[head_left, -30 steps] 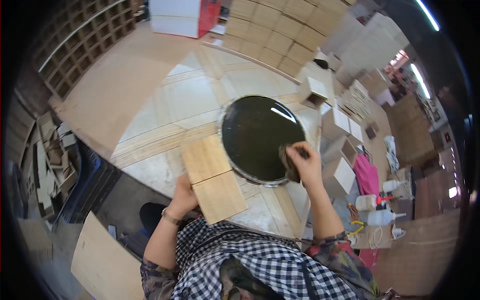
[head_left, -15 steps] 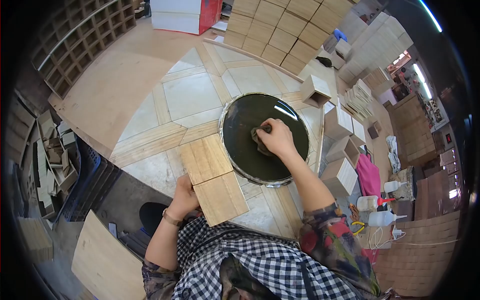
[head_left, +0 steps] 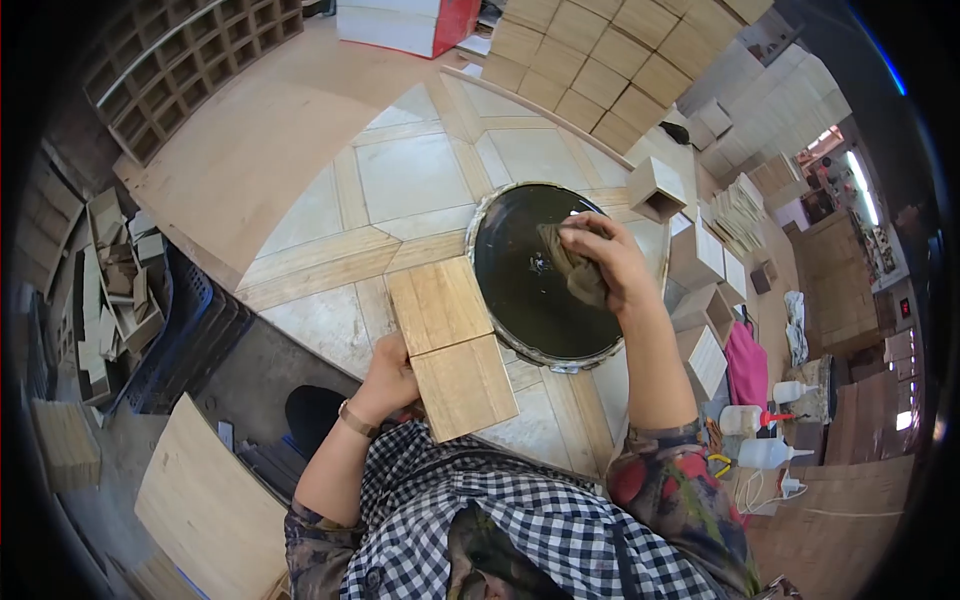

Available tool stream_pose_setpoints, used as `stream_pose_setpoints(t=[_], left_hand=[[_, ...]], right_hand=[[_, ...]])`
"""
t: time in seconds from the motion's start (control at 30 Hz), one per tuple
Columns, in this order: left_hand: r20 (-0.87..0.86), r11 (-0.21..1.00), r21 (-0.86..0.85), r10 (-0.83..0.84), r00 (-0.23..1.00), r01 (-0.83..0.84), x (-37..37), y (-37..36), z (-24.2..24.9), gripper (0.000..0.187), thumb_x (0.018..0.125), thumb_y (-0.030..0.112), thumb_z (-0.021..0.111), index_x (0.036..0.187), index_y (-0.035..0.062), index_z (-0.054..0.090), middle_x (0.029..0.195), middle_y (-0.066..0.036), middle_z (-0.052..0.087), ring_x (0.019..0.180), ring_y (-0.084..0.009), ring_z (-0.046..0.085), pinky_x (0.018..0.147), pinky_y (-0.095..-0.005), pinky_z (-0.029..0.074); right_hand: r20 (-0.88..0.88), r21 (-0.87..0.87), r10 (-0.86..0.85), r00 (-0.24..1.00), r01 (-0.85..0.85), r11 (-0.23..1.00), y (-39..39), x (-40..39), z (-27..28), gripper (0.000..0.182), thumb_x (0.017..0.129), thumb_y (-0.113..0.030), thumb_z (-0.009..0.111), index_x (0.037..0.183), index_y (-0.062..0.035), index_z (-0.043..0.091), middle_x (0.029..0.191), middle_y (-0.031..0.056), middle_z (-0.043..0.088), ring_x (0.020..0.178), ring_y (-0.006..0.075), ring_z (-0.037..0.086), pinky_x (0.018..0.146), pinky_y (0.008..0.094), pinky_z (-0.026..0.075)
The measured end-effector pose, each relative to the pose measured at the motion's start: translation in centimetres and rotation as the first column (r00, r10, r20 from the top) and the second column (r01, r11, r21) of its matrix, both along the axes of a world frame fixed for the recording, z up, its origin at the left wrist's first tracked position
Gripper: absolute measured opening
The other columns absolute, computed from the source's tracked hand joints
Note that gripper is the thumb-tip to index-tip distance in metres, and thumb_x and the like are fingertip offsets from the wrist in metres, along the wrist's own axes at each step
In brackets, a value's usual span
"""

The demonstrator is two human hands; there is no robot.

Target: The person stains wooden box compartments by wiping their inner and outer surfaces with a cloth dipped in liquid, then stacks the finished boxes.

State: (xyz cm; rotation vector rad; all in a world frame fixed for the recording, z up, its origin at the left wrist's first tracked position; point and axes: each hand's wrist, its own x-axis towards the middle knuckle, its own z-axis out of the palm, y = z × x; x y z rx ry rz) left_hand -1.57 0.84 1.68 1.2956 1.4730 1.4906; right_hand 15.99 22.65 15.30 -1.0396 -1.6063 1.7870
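My left hand (head_left: 392,378) grips the left side of a wooden box (head_left: 465,385), its fingers partly hidden by it. A dark seam runs across the pale grained face that I see. Beside the box stands a round tub (head_left: 478,290) of dark liquid (head_left: 530,310), its rim crusted. Over the liquid, my right hand (head_left: 612,262) is closed on a wet brown rag (head_left: 572,262), which hangs from the fingers. Small ripples or drops show on the surface left of the rag.
Tub and box are at a patterned tabletop (head_left: 410,180). Stacked wooden boxes (head_left: 590,70) rise at the back. Several open boxes (head_left: 698,255), a pink cloth (head_left: 745,362) and squeeze bottles (head_left: 765,452) line the right. A crate of wood offcuts (head_left: 125,290) stands at left.
My right hand has lifted the rag from the liquid and moved it right. The left hand still holds the box at nearly the same place. The whole view has shifted slightly.
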Motion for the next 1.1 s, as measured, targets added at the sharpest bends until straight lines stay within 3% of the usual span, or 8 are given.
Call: stream_pose_setpoints(t=[0.1, 0.13, 0.23, 0.33, 0.53, 0.73, 0.87, 1.1], left_hand=[[-0.017, 0.997, -0.079, -0.020, 1.000, 0.018, -0.3, -0.1, -0.1, 0.028, 0.078, 0.006, 0.072, 0.103, -0.0032, 0.064, 0.099, -0.008, 0.070, 0.090, -0.0110, 0.062, 0.078, -0.0275, 0.051], [0.023, 0.997, -0.067, -0.025, 0.999, 0.027, -0.3, -0.2, -0.2, 0.028, 0.078, 0.006, 0.072, 0.103, -0.0028, 0.064, 0.099, -0.007, 0.069, 0.091, -0.0109, 0.062, 0.079, -0.0274, 0.051], [0.128, 0.999, 0.001, -0.044, 0.991, 0.044, 0.1, 0.0, 0.4, 0.027, 0.079, 0.005, 0.071, 0.104, -0.0016, 0.065, 0.100, -0.006, 0.069, 0.092, -0.0107, 0.061, 0.080, -0.0275, 0.051], [0.093, 1.000, 0.008, -0.028, 0.995, 0.027, 0.1, -0.1, 0.5, 0.030, 0.076, 0.003, 0.070, 0.105, -0.0017, 0.065, 0.101, -0.012, 0.070, 0.092, -0.0156, 0.064, 0.079, -0.0298, 0.051], [0.048, 1.000, -0.023, -0.005, 0.999, 0.006, 0.0, 0.2, 0.5, 0.026, 0.076, 0.002, 0.069, 0.101, -0.0016, 0.065, 0.096, -0.010, 0.070, 0.087, -0.0141, 0.064, 0.078, -0.0291, 0.052], [0.332, 0.995, -0.024, -0.085, 0.940, 0.098, -0.3, -0.7, 0.1, 0.024, 0.078, 0.006, 0.071, 0.100, -0.0010, 0.064, 0.092, -0.006, 0.070, 0.084, -0.0093, 0.062, 0.075, -0.0279, 0.052], [-0.056, 0.999, 0.041, -0.010, 0.998, 0.012, -0.2, 0.1, 0.9, 0.025, 0.077, 0.010, 0.072, 0.099, 0.0001, 0.065, 0.088, -0.008, 0.070, 0.082, -0.0098, 0.062, 0.072, -0.0285, 0.052], [-0.004, 1.000, 0.024, 0.005, 1.000, -0.005, 0.0, 0.3, 0.9, 0.027, 0.078, 0.010, 0.072, 0.100, -0.0023, 0.064, 0.090, -0.009, 0.070, 0.082, -0.0102, 0.062, 0.073, -0.0285, 0.052]], right_hand=[[0.074, 0.204, 0.204, 0.976, -0.215, 0.955, -4.1, -0.4, 0.9, 0.015, 0.077, -0.010, 0.073, 0.090, -0.0042, 0.065, 0.082, 0.0020, 0.063, 0.074, 0.0095, 0.058, 0.066, 0.0239, 0.047], [0.170, 0.494, 0.306, 0.937, -0.350, 0.796, -5.3, -0.6, 0.6, 0.016, 0.076, -0.009, 0.073, 0.088, -0.0045, 0.065, 0.084, 0.0020, 0.062, 0.081, 0.0113, 0.058, 0.070, 0.0270, 0.047], [0.284, 0.680, 0.541, 0.792, -0.564, 0.469, -10.1, -1.4, -0.1, 0.018, 0.072, -0.018, 0.076, 0.083, -0.0097, 0.064, 0.083, 0.0050, 0.058, 0.073, 0.0211, 0.061, 0.062, 0.0312, 0.050], [0.506, 0.780, 0.413, 0.757, -0.606, 0.157, -12.6, -1.9, -0.7, 0.017, 0.069, -0.015, 0.075, 0.081, -0.0128, 0.062, 0.082, 0.0062, 0.056, 0.065, 0.0257, 0.060, 0.054, 0.0354, 0.050], [0.333, 0.879, 0.106, 0.937, -0.349, 0.324, -5.7, -9.4, -3.4, 0.012, 0.076, -0.018, 0.068, 0.079, -0.0084, 0.061, 0.086, 0.0111, 0.058, 0.067, 0.0322, 0.062, 0.058, 0.0418, 0.051], [0.395, 0.841, 0.539, 0.744, -0.528, 0.113, -12.6, -4.9, -1.8, 0.016, 0.070, -0.015, 0.071, 0.078, -0.0115, 0.058, 0.083, 0.0070, 0.053, 0.069, 0.0256, 0.060, 0.052, 0.0374, 0.048], [0.432, 0.795, 0.604, 0.670, -0.599, 0.096, -11.7, 0.1, -1.0, 0.015, 0.070, -0.016, 0.073, 0.075, -0.0130, 0.059, 0.078, 0.0032, 0.054, 0.063, 0.0210, 0.060, 0.050, 0.0347, 0.048], [0.299, 0.920, 0.127, 0.946, -0.321, 0.226, -4.6, -9.3, -3.9, 0.013, 0.074, -0.018, 0.070, 0.079, -0.0096, 0.062, 0.081, 0.0097, 0.058, 0.066, 0.0311, 0.062, 0.058, 0.0407, 0.051]])
